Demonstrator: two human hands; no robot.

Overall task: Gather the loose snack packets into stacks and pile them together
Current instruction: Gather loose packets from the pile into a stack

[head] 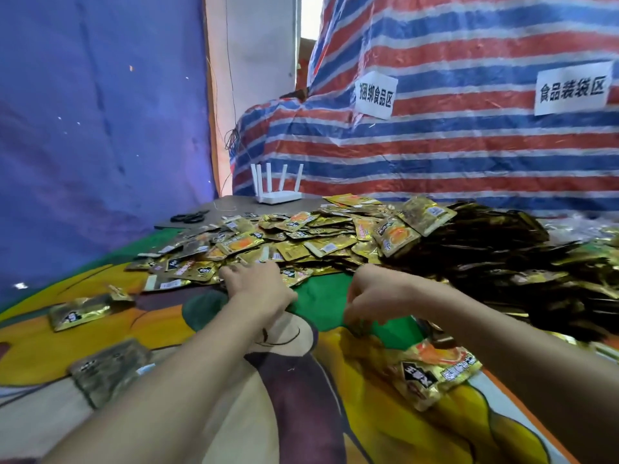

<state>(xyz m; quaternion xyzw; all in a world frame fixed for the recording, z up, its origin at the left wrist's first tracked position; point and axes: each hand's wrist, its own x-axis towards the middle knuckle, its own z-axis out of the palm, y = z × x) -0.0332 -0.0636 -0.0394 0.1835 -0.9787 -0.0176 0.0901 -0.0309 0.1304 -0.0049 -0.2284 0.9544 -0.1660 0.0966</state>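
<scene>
Snack packets (294, 236) are being kept in a loose heap across the far side of the cartoon-printed cloth (321, 306). Its near edge is being touched by the left hand (258, 283), fingers laid fairly flat. A blurred stack (432, 370) is being reached toward by the right hand (375, 296), fingers curled downward; whether anything is being gripped cannot be told.

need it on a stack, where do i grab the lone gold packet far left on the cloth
The lone gold packet lies flat, long side toward you, near edge free; a small packet crowds its far right corner. Likely best: left hand from the near side, pinching that near edge.
</scene>
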